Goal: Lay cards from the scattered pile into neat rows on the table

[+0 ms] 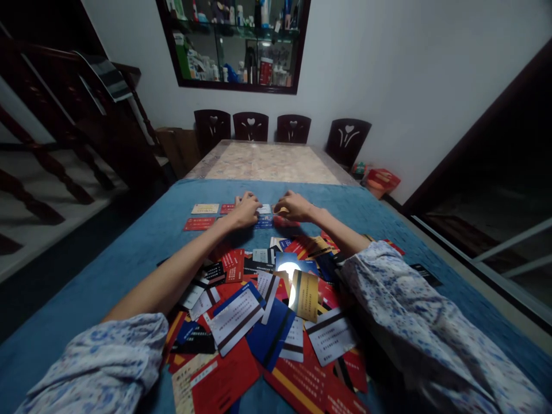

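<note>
Bank cards lie in two short rows on the blue cloth. A cream card (pixel 204 209) and a red card (pixel 199 223) form the left end. My left hand (pixel 246 209) is over the middle of the rows, fingers bent and apart, covering parts of the cards below. Close to its right are a pale card (pixel 264 209) and a blue card (pixel 263 222). At the right end, my right hand (pixel 295 206) has curled fingers on a blurred red bank card (pixel 284 221). Something yellow shows under those fingers.
A heap of mixed bank cards (pixel 237 319) spreads between my forearms, with a bright light reflection on it. A blue cloth (pixel 142 236) covers the near part of the stone-patterned table (pixel 267 161). Several dark chairs (pixel 250 125) stand behind it. A red bag (pixel 383 179) is beyond the right edge.
</note>
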Demonstrator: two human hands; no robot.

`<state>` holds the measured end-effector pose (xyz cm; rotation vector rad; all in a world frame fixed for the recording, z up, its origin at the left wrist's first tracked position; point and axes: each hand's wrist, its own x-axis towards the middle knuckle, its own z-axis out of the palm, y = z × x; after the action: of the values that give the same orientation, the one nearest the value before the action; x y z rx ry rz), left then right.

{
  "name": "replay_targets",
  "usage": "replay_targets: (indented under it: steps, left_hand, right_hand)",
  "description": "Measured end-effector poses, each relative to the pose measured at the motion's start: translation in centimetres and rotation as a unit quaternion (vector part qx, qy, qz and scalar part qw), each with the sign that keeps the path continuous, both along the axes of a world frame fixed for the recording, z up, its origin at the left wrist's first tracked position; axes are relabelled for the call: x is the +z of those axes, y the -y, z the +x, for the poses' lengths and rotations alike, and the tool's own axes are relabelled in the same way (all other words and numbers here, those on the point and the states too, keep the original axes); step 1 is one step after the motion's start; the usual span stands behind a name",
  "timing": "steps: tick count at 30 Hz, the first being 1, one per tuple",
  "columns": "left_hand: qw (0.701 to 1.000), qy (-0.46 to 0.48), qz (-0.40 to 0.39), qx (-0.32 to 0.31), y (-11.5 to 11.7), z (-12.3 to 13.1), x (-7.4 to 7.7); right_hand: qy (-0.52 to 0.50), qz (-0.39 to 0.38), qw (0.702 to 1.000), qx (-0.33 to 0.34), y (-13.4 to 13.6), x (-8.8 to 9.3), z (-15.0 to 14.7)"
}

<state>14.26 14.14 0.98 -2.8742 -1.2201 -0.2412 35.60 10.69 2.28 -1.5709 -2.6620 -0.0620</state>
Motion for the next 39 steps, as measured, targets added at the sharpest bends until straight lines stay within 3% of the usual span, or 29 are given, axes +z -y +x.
replay_targets:
  steps: [6, 11, 15, 23, 31, 39]
  left_hand:
    - [1.000, 0.013, 0.003, -0.016, 3.0, 0.4, 0.3]
    - [0.999, 0.027, -0.001, -0.046, 5.9, 1.1, 0.5]
    - [0.997, 0.023, -0.014, -0.066, 8.1, 2.1, 0.7]
    - [0.994, 0.007, -0.031, -0.107, 11.7, 4.0, 0.7]
    - [0.993, -0.039, -0.037, -0.102, 13.7, 5.4, 0.8]
    - [0.995, -0.030, -0.044, -0.082, 13.9, 6.4, 0.2]
  right_hand:
    - [-0.047, 0.020, 0.998, 0.027, 2.6, -0.4, 1.4]
    - [-0.077, 0.021, 0.997, 0.002, 5.1, -1.1, 3.2]
    - [-0.117, 0.033, 0.992, 0.043, 6.6, -1.8, 4.6]
    - [-0.120, -0.014, 0.991, 0.062, 9.8, -2.9, 5.1]
    - [-0.103, -0.056, 0.993, 0.025, 11.3, -2.8, 6.3]
    - [-0.121, -0.054, 0.991, 0.017, 10.9, -3.4, 7.6]
